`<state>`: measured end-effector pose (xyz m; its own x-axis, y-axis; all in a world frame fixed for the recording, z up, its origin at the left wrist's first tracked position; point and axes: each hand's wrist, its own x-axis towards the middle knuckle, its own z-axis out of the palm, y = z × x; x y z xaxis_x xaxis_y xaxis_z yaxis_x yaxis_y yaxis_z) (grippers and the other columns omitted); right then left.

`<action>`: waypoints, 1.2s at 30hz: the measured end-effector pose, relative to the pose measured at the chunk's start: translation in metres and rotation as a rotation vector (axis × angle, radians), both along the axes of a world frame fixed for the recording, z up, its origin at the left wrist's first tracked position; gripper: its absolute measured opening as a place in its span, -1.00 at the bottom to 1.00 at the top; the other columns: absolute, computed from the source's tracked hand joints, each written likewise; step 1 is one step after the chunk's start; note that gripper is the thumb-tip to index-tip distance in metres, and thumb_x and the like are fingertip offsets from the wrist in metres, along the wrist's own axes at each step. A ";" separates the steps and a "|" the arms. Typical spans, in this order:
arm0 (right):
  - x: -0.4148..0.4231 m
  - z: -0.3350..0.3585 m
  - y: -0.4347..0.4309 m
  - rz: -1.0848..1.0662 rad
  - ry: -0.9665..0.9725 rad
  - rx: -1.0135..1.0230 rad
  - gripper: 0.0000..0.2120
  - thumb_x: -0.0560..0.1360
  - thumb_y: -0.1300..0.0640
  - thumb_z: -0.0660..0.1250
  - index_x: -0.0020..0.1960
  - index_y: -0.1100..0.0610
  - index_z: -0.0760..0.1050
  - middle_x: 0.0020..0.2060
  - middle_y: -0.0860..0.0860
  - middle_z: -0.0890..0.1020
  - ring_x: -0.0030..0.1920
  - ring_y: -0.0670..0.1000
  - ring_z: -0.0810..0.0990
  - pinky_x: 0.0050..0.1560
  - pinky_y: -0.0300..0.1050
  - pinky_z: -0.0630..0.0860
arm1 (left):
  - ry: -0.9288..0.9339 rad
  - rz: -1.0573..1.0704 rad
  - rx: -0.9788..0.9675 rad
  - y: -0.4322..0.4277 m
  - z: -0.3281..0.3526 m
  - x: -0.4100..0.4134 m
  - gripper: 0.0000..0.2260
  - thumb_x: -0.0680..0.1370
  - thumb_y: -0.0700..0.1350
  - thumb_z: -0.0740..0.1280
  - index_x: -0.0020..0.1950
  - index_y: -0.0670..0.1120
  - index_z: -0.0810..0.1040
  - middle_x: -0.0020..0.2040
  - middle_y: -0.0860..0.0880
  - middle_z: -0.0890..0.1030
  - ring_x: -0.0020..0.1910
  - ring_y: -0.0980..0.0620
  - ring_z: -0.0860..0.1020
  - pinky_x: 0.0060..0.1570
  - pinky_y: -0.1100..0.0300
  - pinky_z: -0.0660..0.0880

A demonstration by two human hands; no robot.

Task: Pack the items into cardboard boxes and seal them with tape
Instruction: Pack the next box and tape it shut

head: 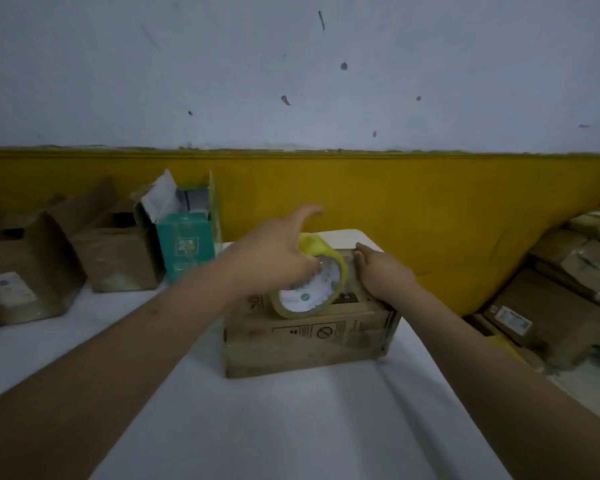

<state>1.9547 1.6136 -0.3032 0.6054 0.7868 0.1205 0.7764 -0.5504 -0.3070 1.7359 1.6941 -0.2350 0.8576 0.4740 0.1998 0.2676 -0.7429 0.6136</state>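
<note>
Two jobs are shared: tape roll (312, 285) is gripped by left hand (274, 254), box (309, 344) steadied for taping under flat, open-fingered right hand (385, 271).

The left hand (274, 259) grips a yellowish tape roll (309, 289) atop the closed cardboard box (309, 341). Just right of it, the right hand (385, 271) rests on the box top.

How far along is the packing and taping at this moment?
Done: the centre cardboard box is closed, and taped-looking parcels are stacked at right. In hand: the left hand holds the tape roll on its top while the right hand presses the lid. Left: open cardboard boxes at left are unsealed.
</note>
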 end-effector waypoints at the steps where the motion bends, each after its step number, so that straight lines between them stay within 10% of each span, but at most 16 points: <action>1: 0.005 0.000 -0.003 -0.033 -0.009 0.000 -0.54 0.69 -0.07 -0.05 0.52 0.06 0.24 0.24 0.16 0.57 0.14 0.21 0.55 0.00 0.03 0.52 | 0.078 -0.003 0.091 0.006 0.010 -0.011 -0.38 0.52 -0.10 0.39 0.46 0.34 0.25 -0.45 0.09 0.57 -0.60 0.20 0.42 -0.61 0.28 0.28; 5: 0.008 -0.004 -0.001 -0.023 -0.061 -0.032 -0.55 0.70 -0.05 -0.10 0.43 0.13 0.34 0.17 0.23 0.59 0.11 0.23 0.56 0.02 0.05 0.53 | 0.336 0.057 0.255 0.031 0.030 -0.069 -0.50 0.58 -0.08 0.31 0.42 0.38 0.37 -0.36 0.00 0.41 -0.50 0.17 0.43 -0.53 0.34 0.29; 11: 0.004 -0.005 0.003 -0.014 -0.123 -0.056 -0.57 0.70 -0.01 -0.11 0.39 0.16 0.35 0.04 0.25 0.61 -0.03 0.22 0.57 -0.04 0.07 0.55 | 0.711 0.117 0.588 0.052 0.002 -0.104 -0.39 0.64 -0.12 0.11 0.60 0.23 -0.09 -0.19 -0.04 0.47 -0.33 0.06 0.43 -0.45 0.24 0.32; 15: 0.005 -0.005 0.004 -0.024 -0.122 -0.064 -0.55 0.70 -0.02 -0.13 0.40 0.16 0.35 0.06 0.26 0.60 -0.07 0.19 0.52 -0.05 0.04 0.52 | 0.763 0.107 0.482 0.052 -0.040 -0.103 -0.34 0.64 -0.18 0.12 0.61 0.16 -0.17 0.02 -0.13 0.51 -0.04 -0.10 0.54 -0.03 0.02 0.53; 22: -0.010 -0.001 0.003 -0.037 -0.361 -0.066 -0.56 0.69 -0.07 -0.05 0.34 0.17 0.40 0.13 0.20 0.56 0.05 0.22 0.54 -0.10 0.02 0.51 | 0.580 0.152 0.349 0.060 -0.069 -0.105 -0.24 0.59 -0.29 0.14 0.58 0.25 -0.20 0.41 -0.16 0.39 0.24 -0.13 0.49 0.21 -0.02 0.51; 26: -0.053 0.017 0.009 0.301 -0.386 -0.001 -0.47 0.67 -0.16 -0.03 0.58 0.02 0.14 0.56 -0.02 0.20 0.52 0.05 0.19 0.45 -0.04 0.22 | 0.443 0.135 0.265 0.066 -0.083 -0.113 -0.24 0.59 -0.28 0.16 0.57 0.28 -0.15 0.55 -0.13 0.25 0.39 -0.14 0.40 0.31 -0.02 0.44; 30: -0.133 -0.003 0.025 0.749 -0.269 -0.110 -0.15 0.36 -0.62 -0.10 0.50 -0.33 -0.34 0.53 -0.25 -0.25 0.52 -0.12 -0.31 0.43 -0.10 -0.31 | 0.263 0.103 0.267 0.073 -0.097 -0.119 -0.28 0.58 -0.21 0.23 0.59 0.24 -0.03 0.46 -0.09 0.35 0.36 -0.12 0.40 0.30 0.02 0.43; 36: -0.132 -0.022 0.031 0.776 -0.383 -0.115 -0.12 0.35 -0.60 -0.04 0.48 -0.35 -0.40 0.55 -0.20 -0.27 0.56 -0.01 -0.28 0.51 0.02 -0.23 | -0.373 0.232 -0.038 0.061 -0.133 -0.130 -0.45 0.42 -0.23 0.27 0.40 0.08 0.47 0.27 0.06 0.51 0.24 0.12 0.47 0.24 0.23 0.42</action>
<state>1.8228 1.6445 -0.3255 -0.1727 0.9798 0.1004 0.9832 0.1654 0.0770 1.6060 1.7550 -0.3681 0.6001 0.6585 0.4541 0.1800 -0.6643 0.7254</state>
